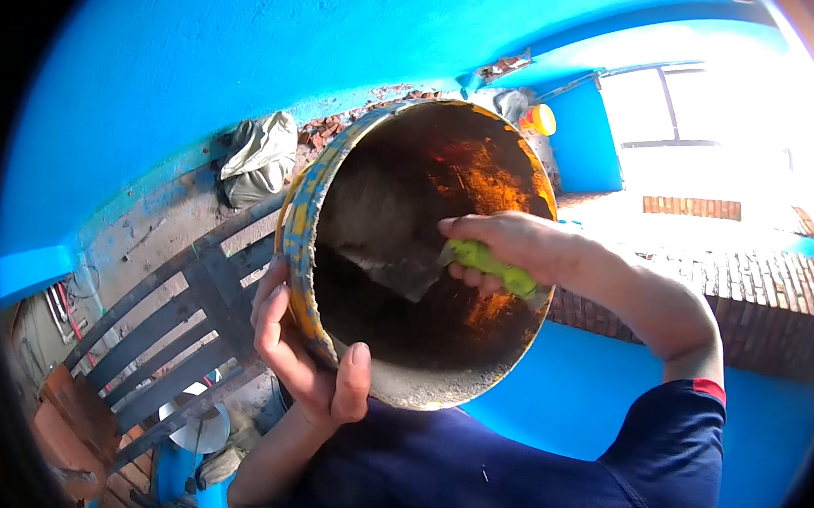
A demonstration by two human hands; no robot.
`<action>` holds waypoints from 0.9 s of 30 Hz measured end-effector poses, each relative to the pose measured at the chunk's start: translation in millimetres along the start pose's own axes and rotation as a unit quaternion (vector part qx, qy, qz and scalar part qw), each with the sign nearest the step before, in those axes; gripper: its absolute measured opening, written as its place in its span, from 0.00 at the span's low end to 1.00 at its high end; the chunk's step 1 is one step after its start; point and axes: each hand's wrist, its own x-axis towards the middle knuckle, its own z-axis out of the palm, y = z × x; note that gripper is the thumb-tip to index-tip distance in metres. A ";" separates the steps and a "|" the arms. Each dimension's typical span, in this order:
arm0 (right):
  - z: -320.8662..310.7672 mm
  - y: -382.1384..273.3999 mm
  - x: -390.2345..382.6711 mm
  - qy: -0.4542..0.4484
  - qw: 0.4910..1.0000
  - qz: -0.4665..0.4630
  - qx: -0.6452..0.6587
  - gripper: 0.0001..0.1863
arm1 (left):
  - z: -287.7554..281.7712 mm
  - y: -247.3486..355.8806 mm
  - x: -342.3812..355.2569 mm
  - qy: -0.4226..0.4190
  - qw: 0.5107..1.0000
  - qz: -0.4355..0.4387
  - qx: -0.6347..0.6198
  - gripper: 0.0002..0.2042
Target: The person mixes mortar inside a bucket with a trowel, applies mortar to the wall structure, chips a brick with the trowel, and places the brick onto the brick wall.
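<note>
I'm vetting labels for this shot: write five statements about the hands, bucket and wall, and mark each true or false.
1. The right hand holds a green-handled scraper. True.
2. The left hand holds the paint-streaked bucket. True.
3. The scraper points away from the bucket's interior. False: it points into it.
4. The bucket's mouth faces away from the camera. False: it faces toward the camera.
5. The wall at upper left is bright blue. True.

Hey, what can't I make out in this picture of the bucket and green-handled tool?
In the head view:
Tool blade: blurred inside the shadowed bucket.
Green handle: partly covered by the right hand.
Bucket's outer base: hidden behind its own walls.
Beyond the window: washed out by glare.
</note>
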 end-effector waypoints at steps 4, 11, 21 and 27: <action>-18.1 -7.8 -57.9 0.230 0.860 -0.117 -0.440 0.32 | -1.7 5.2 1.0 -0.005 1.000 0.002 0.025 0.34; 7.9 4.0 -20.6 0.264 0.357 -0.112 -0.889 0.05 | -9.0 5.6 3.3 -0.020 0.999 0.014 0.040 0.33; 24.1 1.5 78.2 0.059 0.514 -0.089 -0.851 0.11 | -7.4 5.2 3.2 -0.001 0.998 0.021 0.062 0.30; 40.6 10.0 74.3 0.028 0.660 0.002 -0.751 0.18 | -8.8 2.3 3.5 -0.022 0.997 0.017 0.072 0.32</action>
